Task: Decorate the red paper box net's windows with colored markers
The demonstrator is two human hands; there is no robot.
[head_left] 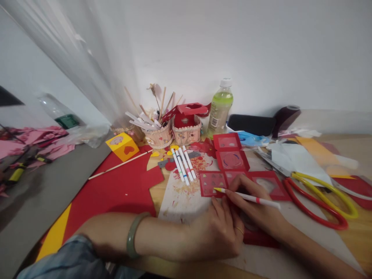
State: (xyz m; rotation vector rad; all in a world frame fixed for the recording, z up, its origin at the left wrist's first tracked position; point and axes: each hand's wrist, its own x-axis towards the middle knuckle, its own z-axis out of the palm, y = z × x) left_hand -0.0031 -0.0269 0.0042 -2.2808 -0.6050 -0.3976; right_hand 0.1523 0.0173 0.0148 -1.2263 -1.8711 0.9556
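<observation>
Gripping a white marker (250, 198) near its middle, the right hand (258, 207) has its fingers closed round the barrel, with the yellow tip resting at the lower edge of a red cut-out card (232, 170) that lies flat near the middle of the surface (357, 236). The left hand (216, 232) lies just beside it, fingers curled down and pressing on the card's near edge and the white paper (181, 201) under it; it holds nothing that I can make out.

From the head view, the likeliest slip is the tip straying off the small triangular windows of the left-hand panel and marking the red border, since the card is thin and only pinned at one edge. A shift of the left hand could let it slide on the stained paper. The right wrist sits over part of the card, so fresh ink there could smear.

Toward the back, four spare markers (183, 164) lie side by side, close to the card's left panel. Large scissors (316, 197) with red and yellow handles lie just right of the right hand, near enough to be knocked. A green bottle (220, 106) and two small baskets (171, 133) stand along the far edge by the wall, well apart from the hands.
</observation>
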